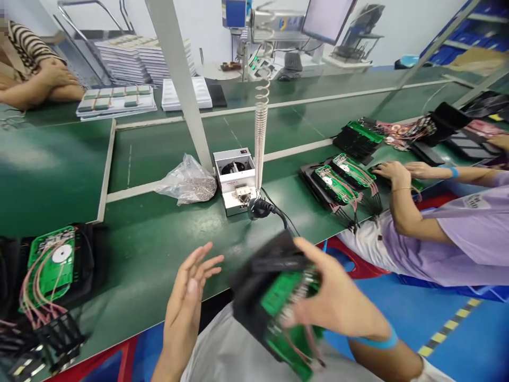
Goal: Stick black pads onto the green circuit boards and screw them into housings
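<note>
My right hand (338, 297), with a blue band at the wrist, grips a black housing (248, 297) with a green circuit board (282, 292) in it. The unit is tilted and blurred by motion above my lap, and thin wires hang from its lower end. My left hand (189, 302) is raised to the left of the unit, fingers apart, touching nothing. Beyond my hands, a small white machine (234, 183) stands on the green table (139, 265), with a black plug (260, 208) hanging in front of it.
On the left lies another board (51, 265) with pink wires and black connectors. A plastic bag of small parts (191, 183) sits beside the machine. A coiled cable (261, 127) hangs down. To the right, a co-worker's hands (397, 172) are near more wired boards (338, 183). A metal post (181, 79) rises behind.
</note>
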`<state>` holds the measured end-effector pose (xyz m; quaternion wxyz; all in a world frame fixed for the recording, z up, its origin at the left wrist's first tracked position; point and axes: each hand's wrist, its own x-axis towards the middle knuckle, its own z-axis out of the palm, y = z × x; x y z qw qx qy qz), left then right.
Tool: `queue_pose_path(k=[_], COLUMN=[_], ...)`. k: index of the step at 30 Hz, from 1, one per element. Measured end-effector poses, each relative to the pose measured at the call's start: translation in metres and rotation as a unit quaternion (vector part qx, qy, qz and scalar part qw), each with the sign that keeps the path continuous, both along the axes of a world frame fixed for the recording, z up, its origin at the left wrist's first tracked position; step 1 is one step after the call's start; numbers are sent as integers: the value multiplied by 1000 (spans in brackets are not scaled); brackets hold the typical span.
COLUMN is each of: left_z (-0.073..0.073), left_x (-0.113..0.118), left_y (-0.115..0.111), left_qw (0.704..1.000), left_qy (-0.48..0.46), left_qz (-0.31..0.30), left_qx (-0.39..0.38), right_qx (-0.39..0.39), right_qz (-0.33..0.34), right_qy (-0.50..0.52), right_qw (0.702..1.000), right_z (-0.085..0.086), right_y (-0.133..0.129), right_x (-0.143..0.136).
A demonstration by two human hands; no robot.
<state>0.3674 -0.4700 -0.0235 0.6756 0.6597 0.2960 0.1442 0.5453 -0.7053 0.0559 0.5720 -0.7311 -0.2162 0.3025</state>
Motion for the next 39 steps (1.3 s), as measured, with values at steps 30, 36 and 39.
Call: queue_pose_path(k=[30, 36, 39], left_z=[-103, -101, -98], left_x=[114, 123, 125], left_y=[-3, 3, 4], left_qw=[957, 953, 952], left_qy=[-1, -22, -29], left_qz=[-13, 5, 7], left_qx=[289, 303, 306], right_qx=[-58, -99, -115], right_qz=[-66, -98, -100], right_qy=[-277, -272, -264], right_qw=[957, 952, 953], right_z=[-172, -173, -169], right_y=[87, 97, 99], right_x=[38, 43, 44])
